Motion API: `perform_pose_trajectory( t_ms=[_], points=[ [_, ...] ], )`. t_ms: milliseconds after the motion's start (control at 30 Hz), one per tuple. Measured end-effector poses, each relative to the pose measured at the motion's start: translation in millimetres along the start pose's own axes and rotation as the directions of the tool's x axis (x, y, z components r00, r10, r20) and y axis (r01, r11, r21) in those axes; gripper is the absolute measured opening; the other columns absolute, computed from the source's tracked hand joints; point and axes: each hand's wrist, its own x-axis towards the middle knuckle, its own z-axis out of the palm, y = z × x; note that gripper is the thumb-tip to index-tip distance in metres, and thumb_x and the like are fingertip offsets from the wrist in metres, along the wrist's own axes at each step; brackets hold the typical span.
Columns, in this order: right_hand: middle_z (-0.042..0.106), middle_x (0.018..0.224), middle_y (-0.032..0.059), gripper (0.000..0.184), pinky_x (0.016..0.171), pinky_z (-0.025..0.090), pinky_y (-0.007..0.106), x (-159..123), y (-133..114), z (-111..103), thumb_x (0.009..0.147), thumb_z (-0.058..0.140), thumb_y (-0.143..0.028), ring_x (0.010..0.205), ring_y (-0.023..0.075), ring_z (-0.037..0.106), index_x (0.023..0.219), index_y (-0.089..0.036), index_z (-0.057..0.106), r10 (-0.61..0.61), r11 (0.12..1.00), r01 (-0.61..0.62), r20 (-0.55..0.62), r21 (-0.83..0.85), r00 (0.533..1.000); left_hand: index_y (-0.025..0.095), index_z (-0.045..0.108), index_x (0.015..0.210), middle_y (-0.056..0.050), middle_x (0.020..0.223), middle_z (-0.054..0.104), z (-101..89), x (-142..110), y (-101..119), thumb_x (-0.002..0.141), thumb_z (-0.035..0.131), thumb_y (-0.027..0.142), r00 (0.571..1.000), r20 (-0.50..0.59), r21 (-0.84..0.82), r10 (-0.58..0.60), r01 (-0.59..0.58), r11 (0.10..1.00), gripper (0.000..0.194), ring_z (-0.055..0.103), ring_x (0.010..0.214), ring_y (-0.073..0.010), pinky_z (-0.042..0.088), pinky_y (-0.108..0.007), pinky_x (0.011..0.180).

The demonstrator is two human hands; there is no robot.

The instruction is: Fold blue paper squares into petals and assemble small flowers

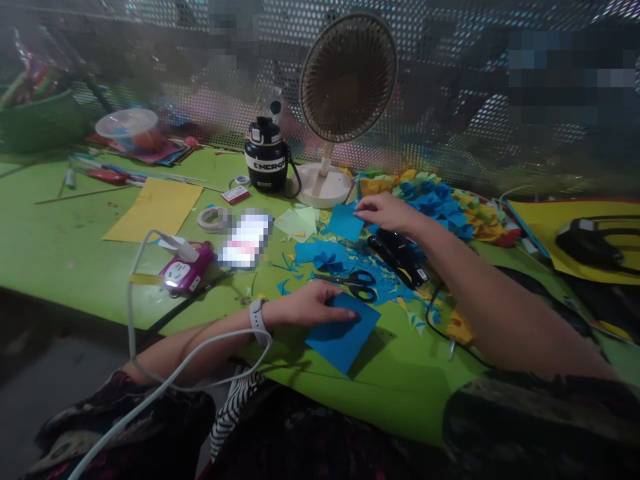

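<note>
The left hand [320,305] grips a blue square paper sheet [345,343], thumb on top; the right hand [389,212] pinches a lighter-blue paper piece [344,223] by its edge.

Green is covering the tabletop [60,237], blue is colouring the sheet [350,340] near six o'clock, and black-and-white stripes are patterning the cloth [231,412] at seven.

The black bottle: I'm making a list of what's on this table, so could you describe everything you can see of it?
The bottle stands upright on the green table, beside the fan. Its dark body looks smooth and hard, with a pale band of bold dark lettering that seems to read "ENERGY". The dark lid has a pale latch in front and looks closed. A dark strap loops down on the fan side. Neither hand touches it.
</note>
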Motion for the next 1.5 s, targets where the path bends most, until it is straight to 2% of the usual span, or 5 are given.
perform_pose_trajectory(
  t_ms=[300,667,833,1200,1500],
  points=[
    [0.067,0.129,0.0184,0.038,0.106,0.046,0.049,-35.9,-18.0,21.2,0.091,0.056,-0.025,0.122,0.0342,0.061,0.127,-0.014,0.066,-0.247,0.908,0.148,-0.214,-0.392,0.945,0.013,0.071,0.087,-0.004,0.080,0.072,-1.4,2.9,4.6,0.075,0.082,0.048,0.986,-0.147,-0.348,-0.084,0.028,0.937,0.039,0.061,0.065,-0.0106,0.052,-0.025,0.065],
    [0.055,0.149,0.0082,0.037,0.115,0.039,0.059,-168.3,-33.5,59.6,0.085,0.066,-0.025,0.143,0.0333,0.045,0.121,-0.031,0.069,-0.569,0.821,0.531,-0.222,-0.209,0.792,0.009,0.072,0.099,-0.010,0.089,0.077,-5.4,8.6,8.9,0.073,0.089,0.033,0.942,-0.322,-0.637,-0.098,-0.139,0.758,0.039,0.070,0.070,-0.0145,0.059,-0.030,0.072],
    [0.069,0.131,0.0078,0.006,0.109,0.047,0.055,-161.1,-28.8,80.7,0.091,0.067,-0.030,0.130,0.0288,0.058,0.089,-0.028,0.072,-0.471,0.865,0.500,-0.407,-0.040,0.783,0.012,0.074,0.097,-0.008,0.093,0.078,-3.7,9.8,4.3,0.070,0.089,0.034,0.937,-0.339,-0.593,-0.083,-0.145,0.792,0.038,0.071,0.075,-0.0136,0.059,-0.030,0.079],
    [0.074,0.105,0.0088,0.020,0.089,0.057,0.041,-166.4,-31.9,94.8,0.090,0.067,-0.040,0.098,0.0245,0.070,0.079,-0.024,0.065,-0.186,0.933,0.315,-0.517,0.173,0.836,0.015,0.069,0.118,-0.017,0.116,0.073,-0.7,5.1,10.4,0.078,0.070,0.070,0.949,-0.299,-0.609,-0.102,-0.107,0.786,0.068,0.072,0.095,-0.0266,0.062,-0.038,0.072],
    [0.066,0.075,0.0029,0.028,0.067,0.054,0.033,-165.9,-34.1,95.7,0.086,0.066,-0.049,0.073,0.0203,0.063,0.074,-0.024,0.061,-0.067,0.955,0.203,-0.508,0.218,0.859,0.012,0.071,0.103,-0.008,0.101,0.076,-1.3,6.6,-0.3,0.069,0.089,0.032,0.962,-0.268,-0.420,-0.044,-0.076,0.904,0.043,0.070,0.082,-0.0133,0.058,-0.029,0.079]
  ],
)
